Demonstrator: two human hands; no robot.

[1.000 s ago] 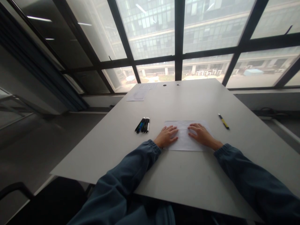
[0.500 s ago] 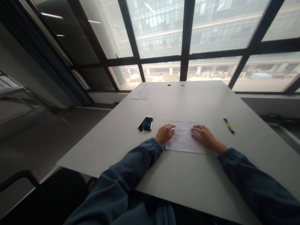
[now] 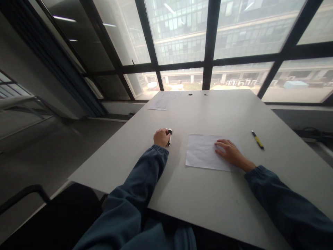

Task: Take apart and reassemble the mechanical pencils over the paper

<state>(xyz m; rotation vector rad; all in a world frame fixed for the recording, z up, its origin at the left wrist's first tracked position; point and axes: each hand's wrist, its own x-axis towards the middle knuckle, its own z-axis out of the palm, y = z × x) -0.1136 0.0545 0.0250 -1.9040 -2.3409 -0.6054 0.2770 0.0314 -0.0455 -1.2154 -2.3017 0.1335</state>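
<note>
My left hand is over a bundle of pens on the table, its fingers curled down around them. The hand hides most of the bundle; only a few dark and white barrels show at its right side. My right hand lies on a white sheet of paper, fingers stretched out and resting on the sheet's right half. The sheet is flat, with faint creases. Off to the right of that hand lies a single yellow and black pen, touched by neither hand.
The white table reaches to the windows. Printed papers lie at its far left corner. Two small dark round spots, one a hole-like disc, sit near the far edge. A black chair stands at the lower left.
My left hand has left the paper's left edge and moved left onto the bundle of pens, covering most of it. My right hand stays on the paper. The view has shifted slightly.
</note>
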